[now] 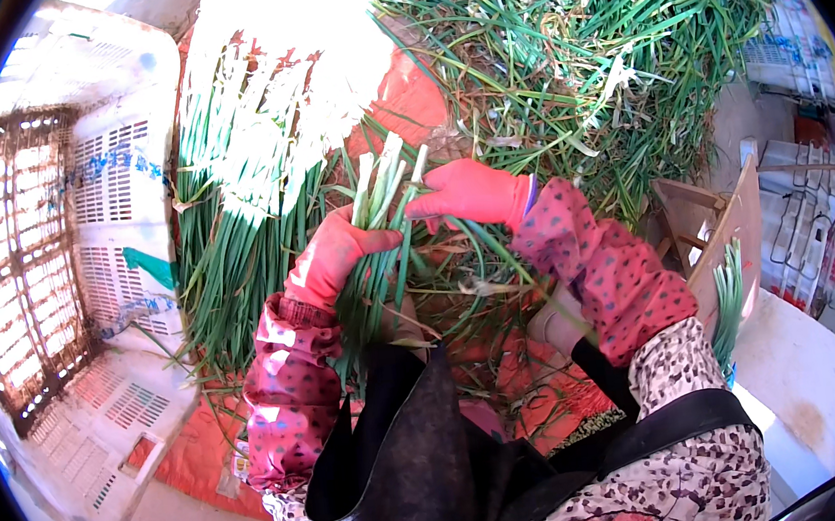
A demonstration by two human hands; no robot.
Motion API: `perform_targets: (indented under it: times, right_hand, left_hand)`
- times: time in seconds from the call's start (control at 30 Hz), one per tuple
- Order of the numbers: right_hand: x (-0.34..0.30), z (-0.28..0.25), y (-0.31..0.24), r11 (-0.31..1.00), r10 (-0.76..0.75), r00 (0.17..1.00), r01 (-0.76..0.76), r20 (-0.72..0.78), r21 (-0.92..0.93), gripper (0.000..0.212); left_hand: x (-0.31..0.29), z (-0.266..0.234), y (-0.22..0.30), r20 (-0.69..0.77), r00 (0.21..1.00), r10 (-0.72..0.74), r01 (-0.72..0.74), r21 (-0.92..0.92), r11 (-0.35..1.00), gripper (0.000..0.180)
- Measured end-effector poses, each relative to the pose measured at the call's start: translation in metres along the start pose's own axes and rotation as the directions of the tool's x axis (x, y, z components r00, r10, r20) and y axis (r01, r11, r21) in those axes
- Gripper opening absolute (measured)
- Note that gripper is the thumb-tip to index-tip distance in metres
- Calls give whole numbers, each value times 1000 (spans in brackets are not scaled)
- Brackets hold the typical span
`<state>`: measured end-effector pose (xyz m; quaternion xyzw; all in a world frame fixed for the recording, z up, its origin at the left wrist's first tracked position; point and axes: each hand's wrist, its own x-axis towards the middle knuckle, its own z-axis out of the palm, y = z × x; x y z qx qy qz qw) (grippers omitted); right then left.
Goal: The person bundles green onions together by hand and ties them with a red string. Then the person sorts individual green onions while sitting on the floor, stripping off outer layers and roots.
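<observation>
My left hand (338, 253), in a pinkish-red glove, is closed around a small bunch of scallions (382, 185). Their pale root ends point up and away from me, while the green leaves hang down toward my lap. Close against the bunch, my right hand (477, 194), gloved in the same colour, pinches a scallion between thumb and fingers. Green leaves (494, 249) trail down from below this hand toward my right knee. The fingertips of the right hand are partly hidden behind the stalks.
Left of my hands lies a row of scallions (235, 243), its far end washed out by sunlight. A white plastic crate (144, 287) stands at the far left. Heaped loose leaves (579, 54) cover the far right. Orange sheeting (411, 90) lies underneath; a wooden frame (731, 230) stands at right.
</observation>
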<state>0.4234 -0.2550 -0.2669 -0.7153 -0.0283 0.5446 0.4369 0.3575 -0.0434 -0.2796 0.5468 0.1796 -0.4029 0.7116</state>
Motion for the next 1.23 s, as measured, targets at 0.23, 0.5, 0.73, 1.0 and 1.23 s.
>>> perform_targets:
  times: [0.23,0.5,0.73,1.0,1.23]
  right_hand:
    - [-65,-64,-4,996,-40,975,56,-218,67,30]
    - [-84,-85,53,459,75,914,-387,-399,-800,52]
    - [8,38,-2,859,-404,769,505,-496,84,69]
    - [31,84,14,921,-357,659,365,-662,-133,26]
    - [2,72,-16,780,-492,493,616,-717,-111,30]
  left_hand:
    - [-17,1,18,71,996,-55,51,57,997,22]
    - [-19,-24,-30,-6,1000,-23,22,-154,988,35]
    - [-9,5,-15,175,977,-123,160,-216,963,32]
    - [-12,5,-39,136,969,-207,180,185,966,39]
    - [-39,-8,26,22,874,485,-474,255,843,69]
